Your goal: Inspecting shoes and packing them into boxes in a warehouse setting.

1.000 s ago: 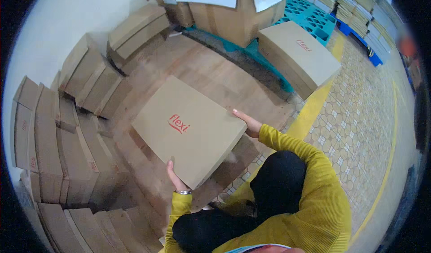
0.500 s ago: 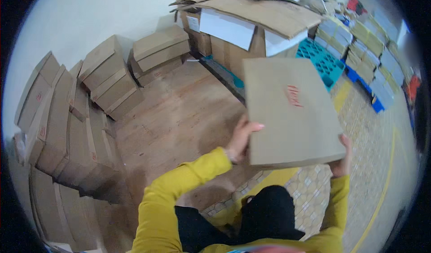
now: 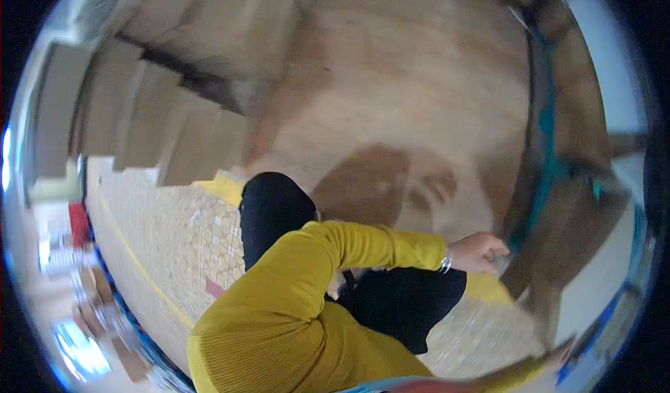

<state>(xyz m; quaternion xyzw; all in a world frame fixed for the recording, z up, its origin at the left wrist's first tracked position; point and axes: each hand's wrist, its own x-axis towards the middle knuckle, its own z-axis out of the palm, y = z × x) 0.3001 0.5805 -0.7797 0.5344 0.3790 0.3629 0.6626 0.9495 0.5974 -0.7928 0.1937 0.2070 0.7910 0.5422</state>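
The picture is strongly motion-blurred and turned. A large flat cardboard box (image 3: 583, 253) shows as a brown shape at the right edge. My left hand (image 3: 483, 252), with a bracelet at the wrist and a yellow sleeve behind it, grips the box's near edge. My right hand (image 3: 558, 357) is a blurred streak at the lower right, against the box's lower corner, and it seems to hold the box there. My black trousers and yellow sweater fill the lower middle.
Stacks of cardboard boxes (image 3: 174, 107) stand at the upper left. A wooden pallet deck (image 3: 419, 107) spreads across the top middle, with a teal pallet edge (image 3: 546, 149) at the right. Patterned floor tiles with a yellow line (image 3: 139, 271) lie at the left.
My head and body have swung round sharply, so the scene appears rotated. The box has gone from in front of me to the right edge, still in my hands.
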